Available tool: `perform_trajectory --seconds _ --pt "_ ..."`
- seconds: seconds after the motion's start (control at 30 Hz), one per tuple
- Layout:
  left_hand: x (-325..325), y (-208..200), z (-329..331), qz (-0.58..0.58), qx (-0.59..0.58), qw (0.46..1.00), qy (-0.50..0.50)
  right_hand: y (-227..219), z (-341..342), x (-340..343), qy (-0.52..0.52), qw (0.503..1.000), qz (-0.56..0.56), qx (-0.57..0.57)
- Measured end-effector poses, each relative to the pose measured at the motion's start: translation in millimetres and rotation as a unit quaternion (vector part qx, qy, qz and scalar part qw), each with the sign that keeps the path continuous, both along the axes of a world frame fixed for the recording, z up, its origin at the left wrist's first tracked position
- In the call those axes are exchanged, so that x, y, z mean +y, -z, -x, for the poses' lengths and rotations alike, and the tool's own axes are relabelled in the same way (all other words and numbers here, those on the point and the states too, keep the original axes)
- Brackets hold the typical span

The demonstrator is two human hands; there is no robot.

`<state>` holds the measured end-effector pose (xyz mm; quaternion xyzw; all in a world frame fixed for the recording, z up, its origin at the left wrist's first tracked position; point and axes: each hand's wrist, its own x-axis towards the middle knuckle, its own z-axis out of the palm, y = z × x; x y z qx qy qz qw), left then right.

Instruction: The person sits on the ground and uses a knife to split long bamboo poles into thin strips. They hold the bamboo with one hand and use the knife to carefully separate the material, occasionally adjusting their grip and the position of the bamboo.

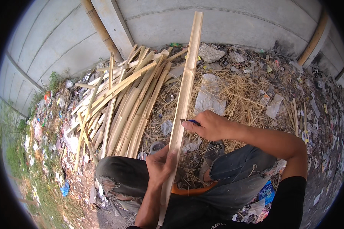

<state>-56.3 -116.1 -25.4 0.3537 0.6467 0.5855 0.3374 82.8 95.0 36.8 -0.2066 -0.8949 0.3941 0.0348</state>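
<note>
A long split bamboo length (186, 82), pale and hollowed like a trough, slants up and away from my lap. My left hand (161, 165) is wrapped round its lower part, thumb laid over the near edge. Higher up, my right hand (210, 125) is closed on a small blue-handled knife (193, 122). The knife's short dark blade meets the bamboo's right edge or lies just over it; exact contact is hard to see. Most of the handle is hidden inside my fist.
A heap of split bamboo strips (132, 108) lies to the left. Dry shavings (244, 95) and litter cover the ground. A grey concrete wall (221, 23) with bamboo poles (99, 28) stands behind. A pale stone (211, 53) sits by it. My bent legs (237, 187) flank the bamboo.
</note>
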Motion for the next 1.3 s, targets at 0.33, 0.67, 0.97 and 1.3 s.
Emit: perform_trajectory --seconds 0.33,0.67,0.97,1.3 --pt "1 1 1 -0.015 -0.058 0.992 0.113 15 -8 33 0.076 0.984 0.159 0.011" --pt "-10 -1 -24 0.021 -0.183 0.94 0.287 17 -36 77 0.254 0.964 -0.06 0.059" --pt "-10 -4 -24 0.04 -0.157 0.961 0.225 19 -41 89 0.2 0.971 -0.131 0.017" --pt "-9 -2 -17 0.054 -0.069 0.975 0.204 18 -41 78 0.151 0.972 -0.175 0.043"
